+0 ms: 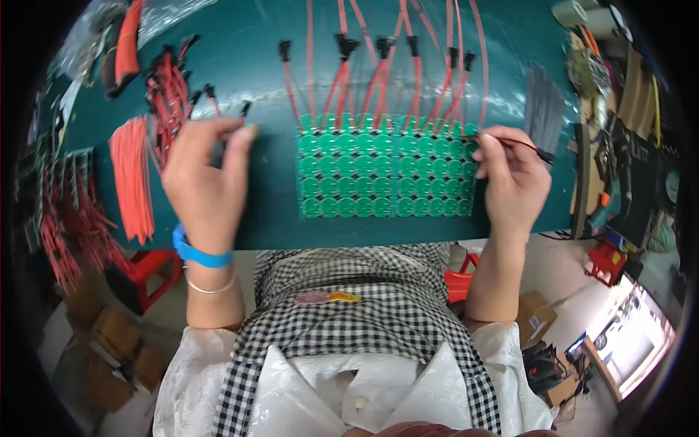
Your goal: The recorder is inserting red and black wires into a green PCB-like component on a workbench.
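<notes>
A panel of green round circuit boards lies flat on the table in front of me. Red wires with black plugs rise from its far row. At the panel's far right corner, my right hand pinches a red-and-black wire lead, whose black plug sticks out to the right. Left of the panel, my left hand, somewhat blurred, has thumb and forefinger curled together. A plug lead shows at these fingertips, and its lower part is hidden. Behind that hand lies a bundle of plug leads.
Orange-red wires lie in a bundle at the left of the green table. More wired boards hang at the far left. Dark grey strips lie right of the panel. Red stools stand below the table edge.
</notes>
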`<state>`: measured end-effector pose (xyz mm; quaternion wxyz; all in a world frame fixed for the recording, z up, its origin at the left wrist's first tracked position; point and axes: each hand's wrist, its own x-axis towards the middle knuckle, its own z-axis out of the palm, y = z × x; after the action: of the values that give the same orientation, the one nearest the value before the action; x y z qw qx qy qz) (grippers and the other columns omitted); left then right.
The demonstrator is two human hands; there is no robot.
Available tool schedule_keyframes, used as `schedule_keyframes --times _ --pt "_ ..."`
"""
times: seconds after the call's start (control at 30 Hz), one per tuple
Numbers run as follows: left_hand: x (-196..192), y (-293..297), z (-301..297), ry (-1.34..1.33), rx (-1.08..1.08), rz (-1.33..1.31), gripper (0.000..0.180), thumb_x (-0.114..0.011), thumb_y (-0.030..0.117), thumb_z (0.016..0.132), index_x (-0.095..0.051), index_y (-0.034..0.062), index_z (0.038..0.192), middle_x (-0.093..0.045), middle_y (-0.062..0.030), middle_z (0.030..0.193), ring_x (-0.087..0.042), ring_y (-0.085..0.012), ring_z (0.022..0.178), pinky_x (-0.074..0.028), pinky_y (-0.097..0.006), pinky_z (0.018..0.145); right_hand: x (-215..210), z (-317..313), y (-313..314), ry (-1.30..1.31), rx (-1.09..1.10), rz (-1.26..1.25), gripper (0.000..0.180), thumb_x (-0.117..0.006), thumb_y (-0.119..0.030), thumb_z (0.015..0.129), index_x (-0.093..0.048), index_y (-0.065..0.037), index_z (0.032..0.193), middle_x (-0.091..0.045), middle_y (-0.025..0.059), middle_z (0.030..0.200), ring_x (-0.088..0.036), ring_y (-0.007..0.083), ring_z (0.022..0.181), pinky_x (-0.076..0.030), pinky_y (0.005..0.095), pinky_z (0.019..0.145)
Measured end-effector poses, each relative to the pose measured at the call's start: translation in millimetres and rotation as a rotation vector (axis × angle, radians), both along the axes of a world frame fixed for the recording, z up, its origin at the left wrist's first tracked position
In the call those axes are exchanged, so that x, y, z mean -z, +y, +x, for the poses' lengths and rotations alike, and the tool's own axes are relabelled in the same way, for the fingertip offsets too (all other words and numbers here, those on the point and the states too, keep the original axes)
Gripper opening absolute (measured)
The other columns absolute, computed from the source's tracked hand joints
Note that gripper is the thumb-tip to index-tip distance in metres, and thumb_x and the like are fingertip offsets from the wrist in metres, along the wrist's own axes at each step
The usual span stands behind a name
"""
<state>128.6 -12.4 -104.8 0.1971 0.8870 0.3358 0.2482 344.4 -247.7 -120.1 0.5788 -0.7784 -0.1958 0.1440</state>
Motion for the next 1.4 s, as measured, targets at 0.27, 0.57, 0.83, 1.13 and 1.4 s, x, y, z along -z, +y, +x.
schedule_keyframes --times 0.27,0.57,0.83,1.13,1.4 --pt "18.4 12.6 -8.3 0.140 0.027 -0.052 0.016 -0.078 0.004 0.082 -0.065 0.0012 0.090 -0.061 -0.0087 0.081 -0.059 -0.0237 0.075 -0.048 -0.035 0.072 12.7 1.7 2.4 -0.162 -0.049 -0.039 0.006 -0.072 -0.001 0.089 -0.071 0.005 0.092 -0.069 0.0061 0.087 -0.065 0.0100 0.066 -0.052 0.0228 0.060" --pt "17.8 10.8 -18.5 -0.196 -0.045 -0.469 0.011 -0.064 0.008 0.099 -0.058 0.0027 0.093 -0.064 -0.0009 0.083 -0.052 -0.0056 0.069 -0.041 -0.023 0.063 15.7 4.3 1.0 -0.222 -0.072 -0.023 0.007 -0.073 -0.002 0.089 -0.071 0.004 0.091 -0.070 0.0069 0.085 -0.066 0.0109 0.064 -0.052 0.0230 0.058" --pt "6.2 -6.5 -13.6 -0.441 0.070 -0.682 0.009 -0.056 0.006 0.104 -0.052 0.0021 0.111 -0.070 -0.0091 0.094 -0.052 -0.0050 0.067 -0.041 -0.019 0.059 13.2 3.2 0.8 -0.218 -0.052 -0.078 0.007 -0.073 -0.003 0.089 -0.072 0.003 0.090 -0.070 0.0065 0.084 -0.067 0.0116 0.063 -0.052 0.0236 0.057" --pt "13.2 -15.6 -13.2 -0.336 0.102 -0.658 0.021 -0.060 0.003 0.101 -0.055 -0.0044 0.120 -0.073 -0.0174 0.107 -0.060 -0.0102 0.074 -0.050 -0.023 0.067 17.8 2.1 4.6 -0.351 -0.041 -0.067 0.006 -0.075 -0.003 0.087 -0.073 0.002 0.089 -0.069 0.0063 0.081 -0.063 0.0103 0.059 -0.050 0.0236 0.056" --pt "17.6 -15.7 -12.2 -0.297 0.105 -0.708 0.010 -0.062 0.006 0.101 -0.058 -0.0014 0.106 -0.074 -0.0141 0.105 -0.057 -0.0077 0.072 -0.046 -0.021 0.064 19.3 5.9 5.1 -0.427 -0.086 -0.072 0.006 -0.076 -0.003 0.086 -0.072 0.001 0.088 -0.068 0.0071 0.079 -0.059 0.0115 0.058 -0.045 0.0237 0.054"
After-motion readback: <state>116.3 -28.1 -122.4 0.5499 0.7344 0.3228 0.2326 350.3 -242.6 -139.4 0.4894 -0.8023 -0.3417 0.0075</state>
